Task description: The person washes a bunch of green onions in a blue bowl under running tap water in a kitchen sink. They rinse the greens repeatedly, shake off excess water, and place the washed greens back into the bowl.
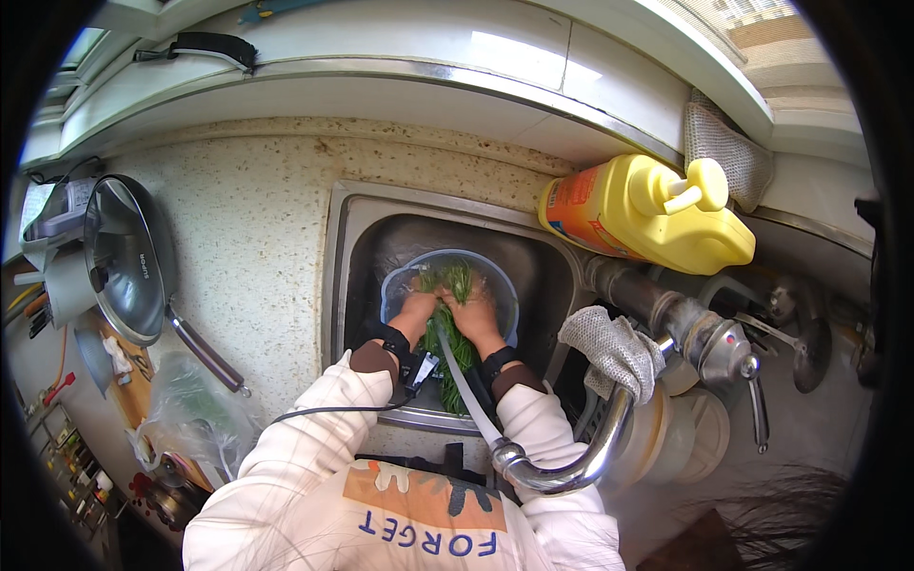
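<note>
Both my hands are down in a blue-rimmed plastic basin (511,300) that stands in the steel sink (341,285). My left hand (418,312) is on the left side of a bunch of long green leafy vegetables (457,350), its fingers partly hidden by leaves and water. On the right side, my right hand (475,317) has its fingers around part of the greens, whose tips stick up above it. More greens hang over the basin's near edge into the sink. Water (457,385) runs from the chrome faucet spout (564,475) between my forearms.
Right of the sink lies a yellow pump bottle (643,214). A mesh cloth (614,350) is draped over the faucet. Plates (643,435) and a ladle (810,350) are at the right. A lidded pan (128,260) and a plastic bag (196,403) are on the left.
</note>
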### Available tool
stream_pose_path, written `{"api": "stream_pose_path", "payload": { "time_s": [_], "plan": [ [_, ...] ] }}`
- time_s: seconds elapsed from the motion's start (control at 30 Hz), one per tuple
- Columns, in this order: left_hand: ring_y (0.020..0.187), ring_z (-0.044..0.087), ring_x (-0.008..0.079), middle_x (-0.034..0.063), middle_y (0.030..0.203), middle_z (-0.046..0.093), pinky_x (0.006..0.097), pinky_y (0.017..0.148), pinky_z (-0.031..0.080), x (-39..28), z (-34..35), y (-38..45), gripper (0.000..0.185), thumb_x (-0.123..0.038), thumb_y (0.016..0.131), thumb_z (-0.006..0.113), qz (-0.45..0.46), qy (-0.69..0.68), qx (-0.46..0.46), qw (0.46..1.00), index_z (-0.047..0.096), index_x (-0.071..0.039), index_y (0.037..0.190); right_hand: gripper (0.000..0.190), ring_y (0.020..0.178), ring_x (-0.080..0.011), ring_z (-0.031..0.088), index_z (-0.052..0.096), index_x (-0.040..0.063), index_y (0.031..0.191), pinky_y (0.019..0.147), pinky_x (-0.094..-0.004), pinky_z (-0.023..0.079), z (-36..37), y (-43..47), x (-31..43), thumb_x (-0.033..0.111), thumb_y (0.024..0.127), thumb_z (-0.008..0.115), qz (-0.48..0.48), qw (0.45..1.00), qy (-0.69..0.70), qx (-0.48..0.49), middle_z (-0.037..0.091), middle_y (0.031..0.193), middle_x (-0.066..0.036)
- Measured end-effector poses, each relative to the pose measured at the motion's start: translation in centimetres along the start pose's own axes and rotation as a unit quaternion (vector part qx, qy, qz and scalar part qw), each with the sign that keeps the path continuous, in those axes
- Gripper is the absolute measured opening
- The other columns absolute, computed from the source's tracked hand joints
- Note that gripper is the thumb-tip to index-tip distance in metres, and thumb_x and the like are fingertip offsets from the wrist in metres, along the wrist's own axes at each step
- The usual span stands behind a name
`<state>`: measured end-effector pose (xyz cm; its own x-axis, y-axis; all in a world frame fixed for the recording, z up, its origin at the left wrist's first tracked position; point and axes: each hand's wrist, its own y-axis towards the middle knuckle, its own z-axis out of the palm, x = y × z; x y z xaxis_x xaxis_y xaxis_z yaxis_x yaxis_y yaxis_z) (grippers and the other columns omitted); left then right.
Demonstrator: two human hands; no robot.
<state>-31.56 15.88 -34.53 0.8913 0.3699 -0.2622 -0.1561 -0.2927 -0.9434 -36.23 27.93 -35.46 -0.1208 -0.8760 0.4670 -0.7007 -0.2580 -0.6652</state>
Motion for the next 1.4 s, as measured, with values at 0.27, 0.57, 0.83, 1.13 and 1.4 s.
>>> {"api": "stream_pose_path", "payload": {
  "time_s": [0.27,0.57,0.83,1.13,1.4],
  "plan": [
    [0.105,0.056,0.0220,0.0107,0.117,0.060,0.0360,0.089,0.045,-1.0,-0.2,0.4,0.074,-0.070,0.083,0.048,-0.061,-0.248,0.269,0.929,0.052,-0.009,0.125,0.058,0.131,-0.0388,0.034,0.037,0.007,0.138,0.106,-0.0384,0.030,0.0,-2.1,2.0,0.045,0.095,0.046,-0.008,0.930,0.350,0.111,0.036,0.140,-0.025],
    [0.112,0.051,0.0242,0.0149,0.127,0.052,0.0363,0.092,0.044,-1.3,-0.9,-4.5,0.075,-0.063,0.088,0.047,0.005,-0.164,0.257,0.953,0.042,-0.005,0.135,0.057,0.138,-0.0399,0.020,0.026,0.013,0.146,0.112,-0.0432,0.018,-0.2,-2.6,2.6,0.045,0.099,0.032,-0.001,0.946,0.322,0.038,0.024,0.147,-0.025],
    [0.096,0.060,0.0201,0.0119,0.113,0.061,0.0312,0.078,0.049,-1.0,-1.2,-4.6,0.064,-0.053,0.091,0.052,-0.018,-0.129,0.222,0.966,0.048,-0.002,0.128,0.052,0.120,-0.0447,0.044,0.039,0.004,0.136,0.099,-0.0420,0.037,-0.2,-1.8,0.6,0.038,0.098,0.039,-0.002,0.961,0.274,0.035,0.047,0.129,-0.028],
    [0.081,0.064,0.0226,0.0103,0.098,0.065,0.0355,0.066,0.053,2.4,-0.8,2.4,0.026,-0.009,0.087,0.058,0.061,-0.144,0.079,0.984,0.058,0.001,0.110,0.061,0.127,-0.0429,0.038,0.029,0.008,0.143,0.106,-0.0454,0.028,1.1,-1.5,-0.7,0.031,0.092,0.053,-0.074,0.992,0.105,0.002,0.040,0.137,-0.026],
    [0.104,0.057,0.0242,0.0097,0.114,0.061,0.0375,0.087,0.046,-0.7,-0.5,0.0,0.054,-0.055,0.088,0.054,-0.091,-0.291,0.243,0.921,0.058,-0.009,0.118,0.048,0.126,-0.0358,0.043,0.043,0.003,0.133,0.102,-0.0368,0.034,0.0,-2.1,1.8,0.029,0.094,0.050,0.025,0.934,0.346,0.081,0.049,0.132,-0.022]
  ]
}}
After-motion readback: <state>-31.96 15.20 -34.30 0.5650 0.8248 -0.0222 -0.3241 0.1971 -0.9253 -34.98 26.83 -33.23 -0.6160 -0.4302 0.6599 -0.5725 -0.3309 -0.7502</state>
